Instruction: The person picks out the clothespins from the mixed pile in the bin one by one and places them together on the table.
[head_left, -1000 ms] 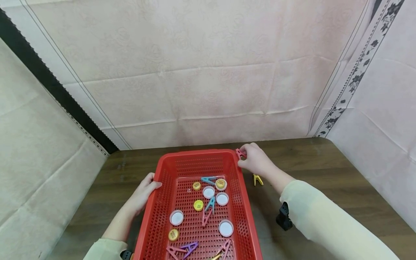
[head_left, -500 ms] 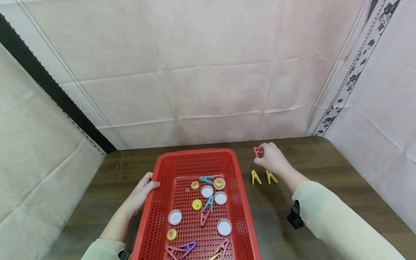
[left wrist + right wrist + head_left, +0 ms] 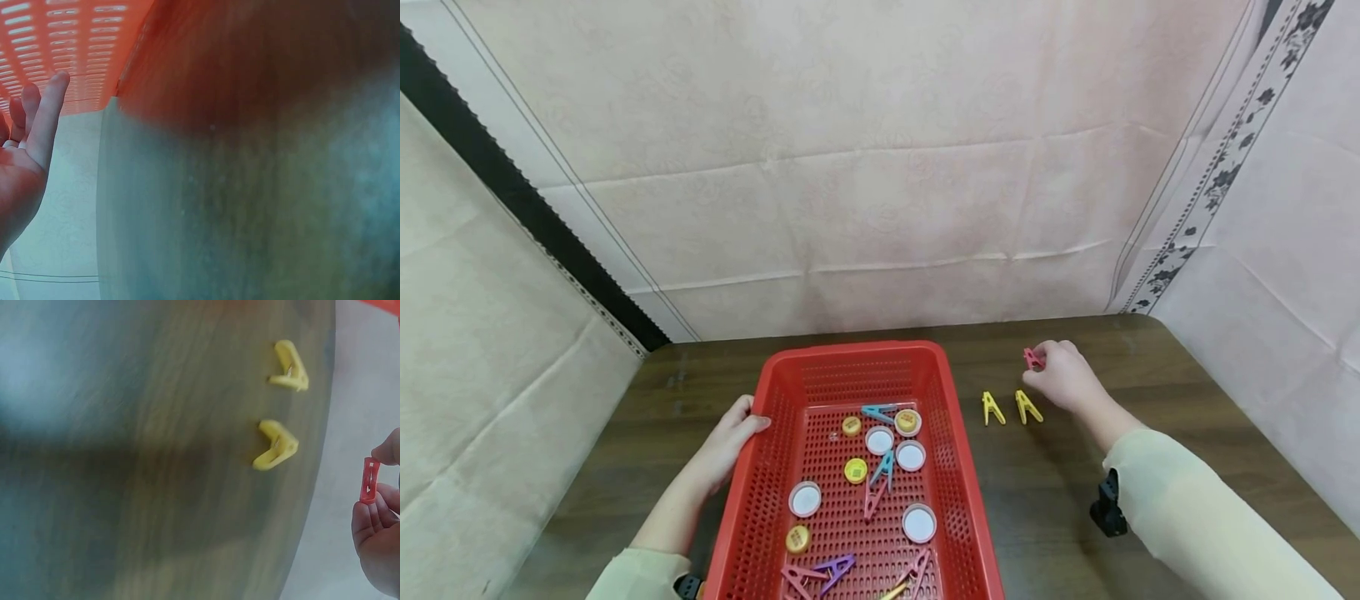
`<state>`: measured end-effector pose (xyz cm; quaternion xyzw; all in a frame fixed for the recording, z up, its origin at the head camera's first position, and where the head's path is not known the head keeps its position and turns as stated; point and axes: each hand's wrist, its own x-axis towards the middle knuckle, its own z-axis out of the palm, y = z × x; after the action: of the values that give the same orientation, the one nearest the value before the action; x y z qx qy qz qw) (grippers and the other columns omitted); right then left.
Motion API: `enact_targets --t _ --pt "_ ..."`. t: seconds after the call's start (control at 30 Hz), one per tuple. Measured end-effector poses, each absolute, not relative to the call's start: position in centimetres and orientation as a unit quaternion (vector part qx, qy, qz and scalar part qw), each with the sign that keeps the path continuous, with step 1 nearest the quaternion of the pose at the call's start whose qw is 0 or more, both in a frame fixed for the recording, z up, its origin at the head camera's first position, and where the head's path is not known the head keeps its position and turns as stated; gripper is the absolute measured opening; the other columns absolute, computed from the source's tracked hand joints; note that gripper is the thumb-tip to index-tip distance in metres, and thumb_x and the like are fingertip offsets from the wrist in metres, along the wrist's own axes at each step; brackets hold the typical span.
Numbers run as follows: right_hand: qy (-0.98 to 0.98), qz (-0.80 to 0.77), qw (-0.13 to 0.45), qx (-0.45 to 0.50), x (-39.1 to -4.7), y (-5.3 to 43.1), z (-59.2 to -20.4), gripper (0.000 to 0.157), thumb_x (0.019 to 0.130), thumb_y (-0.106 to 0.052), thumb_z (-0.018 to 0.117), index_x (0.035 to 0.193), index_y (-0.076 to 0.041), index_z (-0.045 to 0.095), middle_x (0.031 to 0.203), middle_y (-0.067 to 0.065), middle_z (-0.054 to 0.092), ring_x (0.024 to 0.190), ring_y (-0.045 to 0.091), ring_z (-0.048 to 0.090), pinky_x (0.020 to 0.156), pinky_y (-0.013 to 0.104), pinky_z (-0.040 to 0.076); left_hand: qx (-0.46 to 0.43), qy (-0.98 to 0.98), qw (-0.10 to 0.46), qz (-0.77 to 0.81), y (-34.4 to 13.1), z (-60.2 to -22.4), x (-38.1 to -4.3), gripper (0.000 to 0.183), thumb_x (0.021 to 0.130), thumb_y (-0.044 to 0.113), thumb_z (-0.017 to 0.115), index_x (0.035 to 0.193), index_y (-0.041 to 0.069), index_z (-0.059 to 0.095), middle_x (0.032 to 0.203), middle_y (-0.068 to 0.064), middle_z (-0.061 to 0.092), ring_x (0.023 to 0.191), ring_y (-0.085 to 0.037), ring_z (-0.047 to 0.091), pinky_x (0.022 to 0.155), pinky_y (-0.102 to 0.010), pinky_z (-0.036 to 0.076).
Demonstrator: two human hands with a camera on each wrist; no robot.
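A red plastic basket (image 3: 957,467) stands on the table, holding bottle caps and clothespins. At its left rim, my left hand (image 3: 730,437) grips the side with the thumb over the edge; the left wrist view shows the fingers (image 3: 47,119) against the slotted wall. My right hand (image 3: 1063,375) pinches a pink clothespin (image 3: 1033,359) between thumb and fingers, right of the basket and above the table's far part. Two yellow clothespins, one nearer the basket (image 3: 992,408) and one nearer my hand (image 3: 1028,407), lie side by side just left of that hand.
Inside the basket are white caps (image 3: 919,523), yellow caps (image 3: 855,471), blue clothespins (image 3: 883,468), a purple clothespin (image 3: 837,572) and pink clothespins (image 3: 874,500). The brown wooden table (image 3: 1037,508) ends at a pale cloth backdrop (image 3: 880,208).
My right hand has moved right, away from the basket's corner, carrying the pink clothespin. The second yellow clothespin, hidden at first, has come into sight. My left hand stays on the rim.
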<state>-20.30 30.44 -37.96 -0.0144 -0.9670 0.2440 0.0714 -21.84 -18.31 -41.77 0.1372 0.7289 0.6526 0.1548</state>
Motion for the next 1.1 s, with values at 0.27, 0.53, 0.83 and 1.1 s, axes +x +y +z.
enact_targets --t 0.27,0.53,0.83,1.1 --pt "-0.970 0.234 0.054 -0.031 -19.4 32.4 -39.2 0.042 0.079 -0.015 0.062 0.106 0.016 0.053 0.096 0.026 0.052 0.088 0.035 0.047 0.077 0.049 0.046 0.146 0.724 0.153 0.656 -18.2 -41.6 -21.8 0.023 0.096 0.010 0.043 0.108 -0.005 0.031 0.096 -0.028 0.053 0.076 -0.034 0.066 0.063 -0.050 0.057" --pt "-0.972 0.228 0.030 -0.042 -18.9 33.3 -40.1 0.042 0.080 -0.016 0.063 0.105 0.016 0.053 0.095 0.027 0.051 0.088 0.036 0.047 0.078 0.051 0.045 0.140 0.725 0.150 0.657 -18.2 -41.6 -21.8 0.022 0.095 0.009 0.042 0.106 -0.006 0.031 0.094 -0.025 0.054 0.075 -0.031 0.067 0.063 -0.049 0.057" --pt "-0.973 0.224 -0.016 -0.057 -18.4 33.7 -41.0 0.040 0.080 -0.015 0.063 0.103 0.015 0.053 0.091 0.024 0.051 0.083 0.034 0.046 0.073 0.047 0.046 0.137 0.727 0.150 0.656 -18.2 -41.6 -21.9 0.022 0.094 0.009 0.043 0.106 -0.005 0.032 0.094 -0.025 0.054 0.075 -0.032 0.067 0.062 -0.049 0.057" --pt "-0.975 0.214 -0.027 -0.060 -18.4 34.0 -41.9 0.030 0.079 -0.015 0.062 0.094 0.010 0.056 0.083 0.018 0.050 0.078 0.030 0.045 0.063 0.037 0.042 0.139 0.724 0.153 0.658 -18.2 -41.6 -21.8 0.021 0.095 0.009 0.043 0.106 -0.005 0.032 0.095 -0.027 0.054 0.076 -0.033 0.066 0.063 -0.049 0.057"
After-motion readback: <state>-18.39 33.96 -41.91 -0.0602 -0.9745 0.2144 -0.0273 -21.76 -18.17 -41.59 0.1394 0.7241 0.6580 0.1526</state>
